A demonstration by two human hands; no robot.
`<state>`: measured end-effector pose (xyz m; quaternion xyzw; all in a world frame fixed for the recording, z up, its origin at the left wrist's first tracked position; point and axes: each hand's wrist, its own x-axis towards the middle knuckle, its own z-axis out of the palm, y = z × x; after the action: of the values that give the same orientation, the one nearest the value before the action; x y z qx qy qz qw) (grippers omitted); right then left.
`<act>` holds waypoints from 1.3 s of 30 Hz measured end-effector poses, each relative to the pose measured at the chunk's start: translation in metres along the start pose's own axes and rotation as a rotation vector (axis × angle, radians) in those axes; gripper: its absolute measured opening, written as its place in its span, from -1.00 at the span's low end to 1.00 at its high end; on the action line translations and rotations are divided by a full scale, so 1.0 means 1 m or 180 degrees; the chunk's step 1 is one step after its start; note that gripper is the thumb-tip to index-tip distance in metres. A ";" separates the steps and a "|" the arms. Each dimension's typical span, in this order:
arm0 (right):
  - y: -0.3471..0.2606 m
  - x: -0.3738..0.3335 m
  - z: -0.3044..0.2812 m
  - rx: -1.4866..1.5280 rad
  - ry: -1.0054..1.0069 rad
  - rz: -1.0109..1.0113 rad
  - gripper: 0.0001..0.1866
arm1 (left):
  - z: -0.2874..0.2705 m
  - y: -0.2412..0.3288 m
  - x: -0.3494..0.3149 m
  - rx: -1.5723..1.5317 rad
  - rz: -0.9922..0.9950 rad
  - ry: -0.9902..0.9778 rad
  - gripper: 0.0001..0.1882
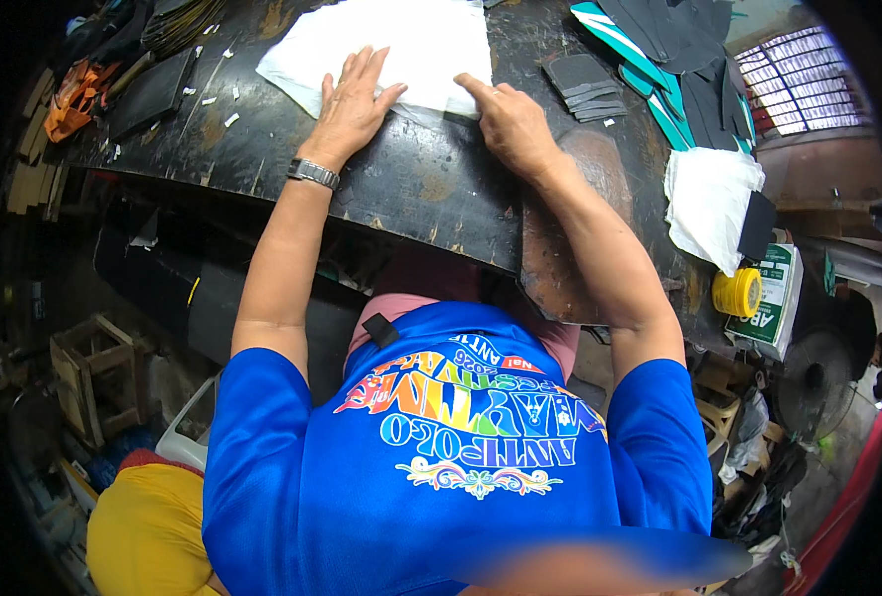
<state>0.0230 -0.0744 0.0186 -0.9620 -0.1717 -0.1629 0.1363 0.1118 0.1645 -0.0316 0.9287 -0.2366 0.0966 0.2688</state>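
Note:
A thin white sheet (421,45), soft and slightly creased, lies on the dark worktable (401,189) in front of me. My left hand (355,104) rests palm down on its near left part, fingers spread. At the sheet's near right edge is my right hand (514,121), one finger stretched onto the white material and the others curled under. Whether those curled fingers hold anything is hidden. Just right of that hand sits a small stack of dark grey pieces (585,87).
Dark and green-and-white cut pieces (664,74) are piled at the far right. A white cloth (709,204), a yellow round container (736,292) and a green-and-white box (774,298) follow nearer. Orange material (78,99) lies far left. A wooden stool (93,377) stands below left.

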 end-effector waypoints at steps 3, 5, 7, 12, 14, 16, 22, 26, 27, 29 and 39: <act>0.002 -0.017 -0.030 0.0023 0.0180 0.0003 -0.45 | 0.011 -0.011 -0.002 0.0260 0.0127 -0.0129 -0.30; -0.001 -0.039 -0.056 0.0197 0.0240 -0.0007 -0.41 | 0.015 -0.013 -0.003 0.0317 0.0160 -0.0099 -0.29; -0.008 -0.068 -0.081 0.0226 0.0214 -0.0012 -0.38 | 0.017 -0.014 -0.001 0.0349 0.0165 -0.0122 -0.28; -0.022 -0.150 -0.122 0.0384 -0.0009 0.0577 -0.40 | 0.018 -0.019 0.002 0.0456 0.0274 -0.0033 -0.24; -0.031 -0.178 -0.127 0.0582 0.0007 0.0911 -0.39 | 0.020 -0.021 0.002 0.0471 0.0339 0.0056 -0.22; -0.035 -0.191 -0.125 0.0753 0.0181 0.1037 -0.39 | 0.022 -0.021 0.002 0.0455 0.0323 0.0060 -0.22; -0.034 -0.164 -0.093 0.0713 0.0551 0.0652 -0.26 | 0.011 -0.015 0.003 -0.0182 0.0328 0.0490 -0.36; -0.008 -0.096 -0.056 0.0723 0.1033 0.0724 -0.13 | -0.015 -0.003 0.001 0.0116 0.0440 0.1160 -0.42; 0.001 -0.077 -0.047 0.0648 0.0947 0.0986 -0.10 | -0.023 0.000 0.001 -0.0052 0.0387 0.1159 -0.40; 0.019 -0.047 -0.032 0.0414 0.0821 0.1427 -0.05 | -0.034 0.006 0.001 -0.0413 0.0302 0.1175 -0.37; 0.027 -0.025 -0.021 0.3703 0.0994 0.2149 -0.05 | -0.008 -0.033 0.050 0.0000 0.0606 0.0170 -0.28</act>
<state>0.0056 -0.1125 0.0237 -0.6986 0.0993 -0.1296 0.6967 0.1712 0.1738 -0.0249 0.8990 -0.3165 0.1466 0.2647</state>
